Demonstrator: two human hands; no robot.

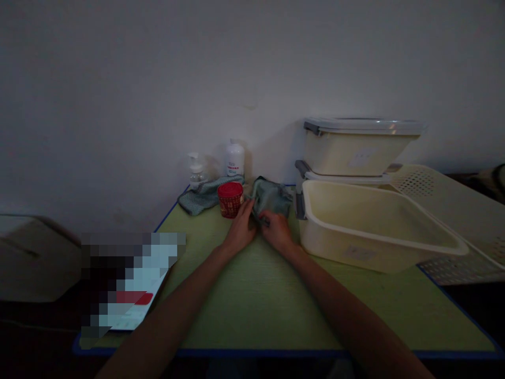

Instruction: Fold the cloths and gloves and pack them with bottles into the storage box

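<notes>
A crumpled grey-green cloth (274, 195) lies on the green table, partly raised toward its near edge. My left hand (241, 230) is at the cloth's left edge, fingers closed on it, close beside a red patterned tub (230, 199) with a red lid. Curled fingers of my right hand (277, 229) pinch the cloth's near edge, just right of my left hand. A second grey-green cloth (201, 196) is spread behind and left of the tub. The exact grip of the fingertips is partly hidden in the folds.
Behind the cloths stand a clear pump bottle (196, 171) and a white bottle (235, 159). To the right are an open cream bin (347, 242), a lidded bin (355, 152) and a perforated white basket (453, 205). A lit screen (138, 295), partly blurred out, lies at left.
</notes>
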